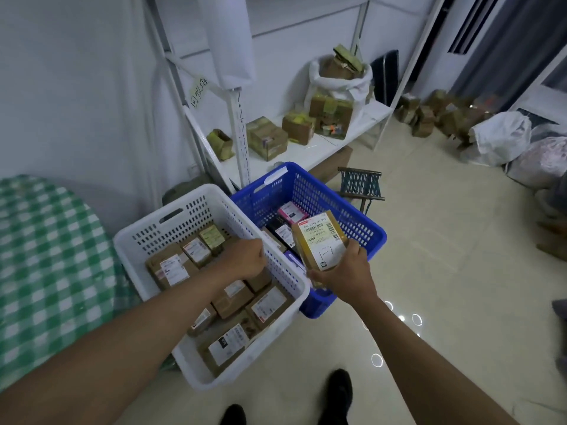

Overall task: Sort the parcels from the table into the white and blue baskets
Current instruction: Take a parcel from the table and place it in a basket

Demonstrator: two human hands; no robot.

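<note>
A brown labelled parcel [322, 245], gripped in the right hand [343, 274] above the blue basket's [372, 233] near rim, seemingly awaited lowering and release there, while the left hand [245, 260], fingers curled with any contents hidden, hung inside the white basket [135, 240].

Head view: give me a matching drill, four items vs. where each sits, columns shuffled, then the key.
Items:
1. left hand
2. yellow-taped parcel
3. pink parcel
4. checked cloth

Places:
A. lying in the blue basket
B. far left, beside the white basket
C. gripped by the right hand
D. down among brown parcels in the white basket

Pairs: 1-D, 2-C, 3-A, 4-B
</note>
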